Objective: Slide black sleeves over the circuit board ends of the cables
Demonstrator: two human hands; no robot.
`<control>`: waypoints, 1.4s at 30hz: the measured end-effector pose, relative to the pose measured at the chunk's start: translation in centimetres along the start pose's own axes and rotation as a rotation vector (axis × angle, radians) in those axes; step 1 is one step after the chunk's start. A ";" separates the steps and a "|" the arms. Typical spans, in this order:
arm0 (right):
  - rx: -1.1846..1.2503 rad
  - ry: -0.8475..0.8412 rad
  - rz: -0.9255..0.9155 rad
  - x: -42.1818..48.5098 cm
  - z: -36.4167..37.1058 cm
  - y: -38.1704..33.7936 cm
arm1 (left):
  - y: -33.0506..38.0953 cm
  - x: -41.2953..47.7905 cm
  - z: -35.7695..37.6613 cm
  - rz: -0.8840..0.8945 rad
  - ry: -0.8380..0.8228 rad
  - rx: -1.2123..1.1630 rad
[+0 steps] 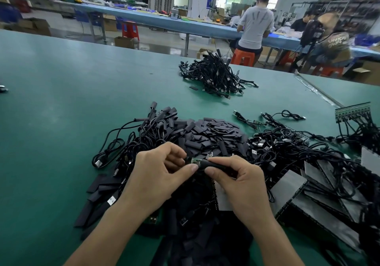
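Just in front of the heap of loose black sleeves (211,134) at the middle of the green desk (61,101), the person works on one cable. The left hand (162,173) pinches it just behind its small green circuit board (194,161), fingers (185,173) curled round it. The right hand (236,181) grips a black sleeve (214,164) whose mouth meets the board's tip. Most of the board shows bare between the two thumbs, so this piece looks barely started: the sleeve has yet to be pushed along the board. Left of the heap lies a tangle of cables (152,125) with sleeves already on, and a further pile (216,76) sits behind the heap, likely finished too. Right of the heap a large tangle of cables (287,142) appears unsleeved, with a panel of joined boards (352,111) beyond it. Judging by that tangle and the size of the heap, much of the job remains.
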State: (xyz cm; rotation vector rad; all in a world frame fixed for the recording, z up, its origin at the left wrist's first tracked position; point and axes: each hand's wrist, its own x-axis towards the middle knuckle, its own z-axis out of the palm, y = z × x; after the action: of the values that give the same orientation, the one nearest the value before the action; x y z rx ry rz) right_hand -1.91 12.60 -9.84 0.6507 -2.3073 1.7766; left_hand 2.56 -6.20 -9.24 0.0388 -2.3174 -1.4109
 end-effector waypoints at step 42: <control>-0.230 -0.145 -0.108 0.1 -0.4 1.1 | -0.7 -0.2 0.4 -0.015 -0.302 -0.022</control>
State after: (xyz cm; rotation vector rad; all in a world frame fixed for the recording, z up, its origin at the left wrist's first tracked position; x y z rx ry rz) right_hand -2.56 13.18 -10.69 0.8693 -2.4680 1.4328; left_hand 2.47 -6.16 -10.09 -0.1752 -2.5449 -1.5398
